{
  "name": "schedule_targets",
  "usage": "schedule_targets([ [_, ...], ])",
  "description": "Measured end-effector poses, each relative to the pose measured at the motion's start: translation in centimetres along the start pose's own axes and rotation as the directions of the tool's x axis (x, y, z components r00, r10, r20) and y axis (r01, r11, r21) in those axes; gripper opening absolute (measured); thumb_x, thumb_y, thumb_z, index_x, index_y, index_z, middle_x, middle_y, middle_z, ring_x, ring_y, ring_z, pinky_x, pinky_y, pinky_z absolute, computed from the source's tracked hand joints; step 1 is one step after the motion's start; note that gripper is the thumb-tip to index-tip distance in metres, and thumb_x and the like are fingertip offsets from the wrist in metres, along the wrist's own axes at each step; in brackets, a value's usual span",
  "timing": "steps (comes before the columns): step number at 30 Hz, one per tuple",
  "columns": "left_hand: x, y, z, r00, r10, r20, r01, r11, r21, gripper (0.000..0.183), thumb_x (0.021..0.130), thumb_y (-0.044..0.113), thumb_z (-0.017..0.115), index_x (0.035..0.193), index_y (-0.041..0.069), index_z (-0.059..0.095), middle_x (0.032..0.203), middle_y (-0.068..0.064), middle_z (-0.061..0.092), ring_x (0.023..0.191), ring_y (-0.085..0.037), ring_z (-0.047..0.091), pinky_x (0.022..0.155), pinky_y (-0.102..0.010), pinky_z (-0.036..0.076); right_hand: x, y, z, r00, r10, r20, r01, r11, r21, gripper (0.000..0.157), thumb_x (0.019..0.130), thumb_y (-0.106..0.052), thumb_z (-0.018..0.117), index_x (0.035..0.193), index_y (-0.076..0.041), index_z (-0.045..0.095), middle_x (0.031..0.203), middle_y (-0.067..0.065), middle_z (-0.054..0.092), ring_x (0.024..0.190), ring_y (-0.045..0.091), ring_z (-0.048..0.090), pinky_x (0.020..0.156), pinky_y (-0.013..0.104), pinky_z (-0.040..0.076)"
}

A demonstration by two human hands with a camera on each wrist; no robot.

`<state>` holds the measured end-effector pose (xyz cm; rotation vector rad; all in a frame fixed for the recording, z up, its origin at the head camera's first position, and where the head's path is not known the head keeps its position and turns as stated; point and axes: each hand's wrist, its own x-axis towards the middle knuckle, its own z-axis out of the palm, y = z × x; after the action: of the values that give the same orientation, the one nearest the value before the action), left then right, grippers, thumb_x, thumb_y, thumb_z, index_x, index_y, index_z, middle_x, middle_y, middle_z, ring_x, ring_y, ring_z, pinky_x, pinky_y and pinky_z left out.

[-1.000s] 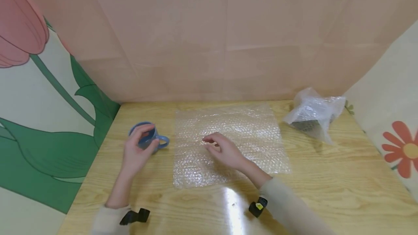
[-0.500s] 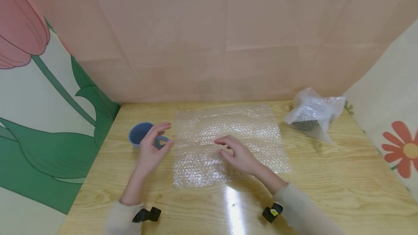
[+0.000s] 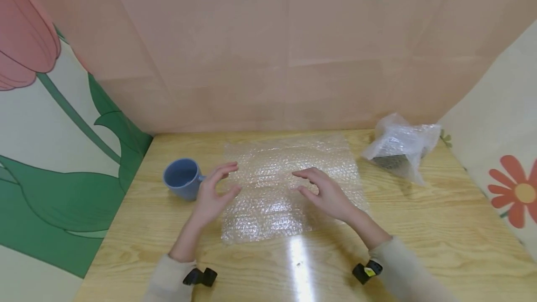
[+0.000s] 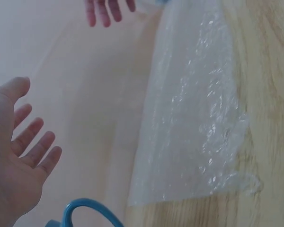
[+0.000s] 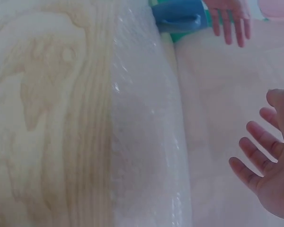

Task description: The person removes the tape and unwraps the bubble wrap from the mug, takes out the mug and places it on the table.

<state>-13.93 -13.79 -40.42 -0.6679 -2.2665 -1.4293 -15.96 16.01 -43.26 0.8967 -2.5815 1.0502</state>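
While the left hand [image 3: 211, 199] and the right hand [image 3: 330, 195] hang apart in the air, fingers loosely spread, the bubble wrap [image 3: 264, 216] lies flat on the table [image 3: 251, 271] below them. The blue cup [image 3: 183, 184] stands upright beside it, near the left hand. Farther back, to the right, a wrapped bundle [image 3: 400, 142] sits near the pink wall [image 3: 235, 59].

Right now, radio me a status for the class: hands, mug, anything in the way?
Left hand, right hand: both empty. Blue mug upright, left of flat bubble wrap. Wrapped bundle off right, seemingly not obstructing.
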Motion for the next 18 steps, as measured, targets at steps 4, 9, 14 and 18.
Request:
schedule_targets([
  [4,0.1,0.0,0.8,0.999,-0.01,0.043,0.011,1.0,-0.02,0.044,0.071,-0.009,0.07,0.113,-0.007,0.057,0.121,-0.023,0.055,0.111,-0.035,0.053,0.092,-0.052,0.044,-0.2,0.5,-1.2,1.0,0.011,-0.019,-0.011,1.0,-0.018,0.037,0.089,-0.018,0.061,0.124,-0.014,0.056,0.117,-0.001,0.058,0.106,0.018,0.055,0.084,0.039,0.051],
  [9,0.5,0.0,1.7,0.998,-0.004,0.068,0.008,0.998,-0.056,0.044,0.072,-0.009,0.07,0.114,-0.007,0.056,0.121,-0.025,0.055,0.11,-0.035,0.052,0.092,-0.051,0.045,-0.1,1.1,-2.7,0.999,-0.005,-0.053,0.003,0.999,-0.041,0.038,0.088,-0.015,0.062,0.125,-0.012,0.055,0.117,0.002,0.058,0.106,0.018,0.055,0.082,0.041,0.051],
  [14,0.8,-0.3,2.7,0.997,-0.009,0.081,0.015,0.997,-0.077,0.043,0.073,-0.008,0.069,0.114,-0.007,0.056,0.121,-0.025,0.054,0.112,-0.036,0.052,0.092,-0.05,0.045,-0.2,1.6,-3.8,0.995,-0.029,-0.092,0.024,0.998,-0.061,0.038,0.087,-0.011,0.062,0.124,-0.009,0.055,0.117,0.006,0.059,0.102,0.021,0.056,0.08,0.042,0.052],
  [18,1.1,-0.5,3.4,0.995,-0.038,0.091,0.046,0.995,-0.084,0.041,0.076,-0.004,0.069,0.115,-0.005,0.056,0.122,-0.024,0.054,0.113,-0.035,0.051,0.093,-0.051,0.044,-0.2,2.1,-4.4,0.994,-0.032,-0.107,0.027,0.998,-0.052,0.039,0.086,-0.007,0.062,0.124,-0.006,0.055,0.117,0.009,0.059,0.101,0.024,0.056,0.08,0.044,0.051],
])
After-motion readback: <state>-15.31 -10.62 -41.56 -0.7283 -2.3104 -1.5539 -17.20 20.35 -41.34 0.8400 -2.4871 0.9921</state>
